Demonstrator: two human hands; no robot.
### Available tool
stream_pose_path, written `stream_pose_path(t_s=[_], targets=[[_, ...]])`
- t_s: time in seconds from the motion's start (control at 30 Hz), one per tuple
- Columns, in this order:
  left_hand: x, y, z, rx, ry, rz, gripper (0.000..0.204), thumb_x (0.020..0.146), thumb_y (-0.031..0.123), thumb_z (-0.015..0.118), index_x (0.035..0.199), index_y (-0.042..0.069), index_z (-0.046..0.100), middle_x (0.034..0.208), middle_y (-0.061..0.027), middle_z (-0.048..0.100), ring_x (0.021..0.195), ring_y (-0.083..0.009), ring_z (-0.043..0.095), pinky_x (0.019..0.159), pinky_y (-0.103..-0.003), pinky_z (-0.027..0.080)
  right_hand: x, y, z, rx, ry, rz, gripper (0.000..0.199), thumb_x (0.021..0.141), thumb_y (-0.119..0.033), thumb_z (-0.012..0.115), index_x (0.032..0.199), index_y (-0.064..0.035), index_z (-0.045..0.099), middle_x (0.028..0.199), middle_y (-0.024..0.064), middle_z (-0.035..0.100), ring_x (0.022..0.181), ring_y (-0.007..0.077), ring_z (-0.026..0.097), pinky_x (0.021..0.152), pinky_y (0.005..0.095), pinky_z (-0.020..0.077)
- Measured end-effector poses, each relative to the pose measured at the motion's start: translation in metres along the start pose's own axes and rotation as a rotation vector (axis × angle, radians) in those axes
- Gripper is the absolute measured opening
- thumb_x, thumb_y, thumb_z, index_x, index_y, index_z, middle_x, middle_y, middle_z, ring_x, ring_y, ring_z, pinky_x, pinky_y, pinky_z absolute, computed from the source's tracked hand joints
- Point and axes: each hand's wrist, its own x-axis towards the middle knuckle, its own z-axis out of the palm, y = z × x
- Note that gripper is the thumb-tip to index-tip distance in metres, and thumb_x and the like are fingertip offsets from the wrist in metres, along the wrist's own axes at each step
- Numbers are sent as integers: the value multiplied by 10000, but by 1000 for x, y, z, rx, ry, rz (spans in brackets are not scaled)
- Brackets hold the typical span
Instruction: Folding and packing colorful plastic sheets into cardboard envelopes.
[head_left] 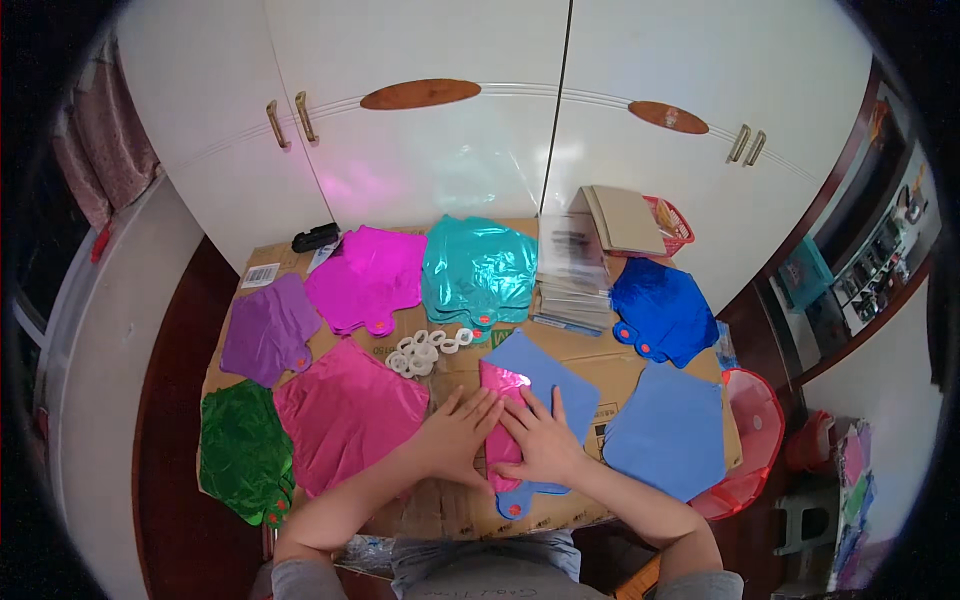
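Both my hands press flat on a folded shiny pink foil balloon (503,385) that lies on top of a light blue foil balloon (545,372), near the front of a cardboard-covered table (440,505). My left hand (455,432) rests on the left side of the pink foil, fingers spread. On its right side lies my right hand (540,440), fingers together and pointing up-left. The two hands touch at the fingertips. The blue balloon's neck (512,503) sticks out below my right wrist.
Flat foil balloons lie in stacks around: green (240,450), pink (350,410), purple (268,328), magenta (368,275), teal (478,268), dark blue (665,308), light blue (668,428). White rings (425,350) sit mid-table. Packets (572,275), red baskets (752,420), white wardrobe doors behind.
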Motion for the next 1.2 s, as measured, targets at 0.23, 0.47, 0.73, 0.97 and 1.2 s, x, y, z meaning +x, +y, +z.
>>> stream_pose_path(t_s=[0.23,0.47,0.73,0.97,1.2], targets=[[16,-36,12,2,119,13,1190,604,807,533,1379,-58,274,1443,-239,270,1378,-328,203,1101,-527,133,-1,2,5,-5,45,-49,810,719,-611,577,1283,-41,462,1384,141,391,1343,355,248,1032,681,92],[14,-6,-8,140,44,-81,1126,645,788,520,1371,-46,309,1393,-341,263,1349,-421,203,1091,-555,129,-9,16,3,6,30,-214,827,686,-670,579,1185,-14,513,1386,162,380,1341,361,248,1052,638,124],[6,9,24,-232,269,-16,1159,626,800,517,1398,-30,275,1412,-339,230,1347,-473,153,1086,-579,100,-11,28,-7,194,66,-363,763,693,-584,651,1159,-4,482,1290,224,426,1263,383,342,1042,519,255],[11,28,4,56,13,-89,1164,621,821,493,1420,10,252,1439,-324,187,1300,-582,111,1064,-620,94,31,67,-6,41,213,139,590,732,-355,704,1143,-8,462,1134,221,500,1077,400,477,905,469,393],[14,30,11,58,46,-102,1188,599,832,499,1410,-4,267,1438,-325,190,1296,-589,116,1040,-658,91,62,81,-21,262,-117,276,600,711,-394,697,1123,5,523,1036,225,576,968,415,554,848,461,455]])
